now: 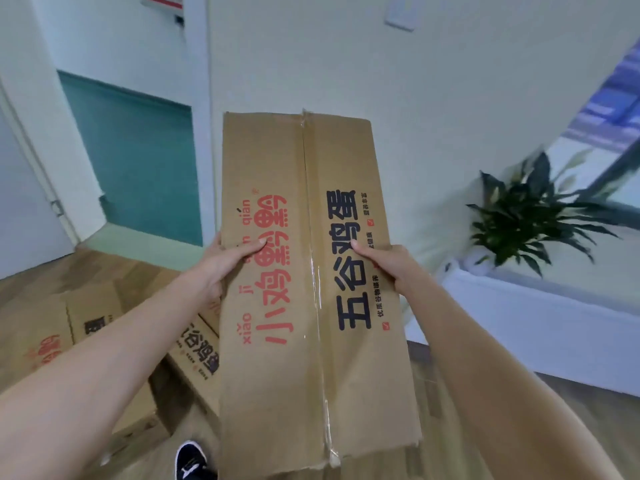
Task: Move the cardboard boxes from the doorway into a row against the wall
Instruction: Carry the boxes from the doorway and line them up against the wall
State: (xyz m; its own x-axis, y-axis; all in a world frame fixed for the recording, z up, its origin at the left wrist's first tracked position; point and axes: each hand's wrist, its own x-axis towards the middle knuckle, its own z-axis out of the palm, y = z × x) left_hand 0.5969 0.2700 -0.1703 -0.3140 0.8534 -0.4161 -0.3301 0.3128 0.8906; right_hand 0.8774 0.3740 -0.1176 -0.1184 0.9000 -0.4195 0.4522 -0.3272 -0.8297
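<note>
A person holds a taped cardboard egg box (pixel 311 271) up in front of them, above the wooden floor (pixel 433 375). The left hand (pixel 225 261) grips its left edge, thumb on top; the right hand (pixel 381 265) grips the right edge the same way. More printed cardboard boxes (pixel 104 317) lie on the floor at lower left. A potted plant (pixel 533 216) stands on a white ledge (pixel 540 317) to the right.

Pale green-white wall (pixel 450 81) ahead, with a white wall plate (pixel 401 12) high up. Teal lower panel (pixel 138 161) at left beside a white door (pixel 20 209). Wood-grain floor (pixel 104 268). Leafy potted plant (pixel 530 209) on a white ledge (pixel 540 306) below a daylit window (pixel 609 98).
</note>
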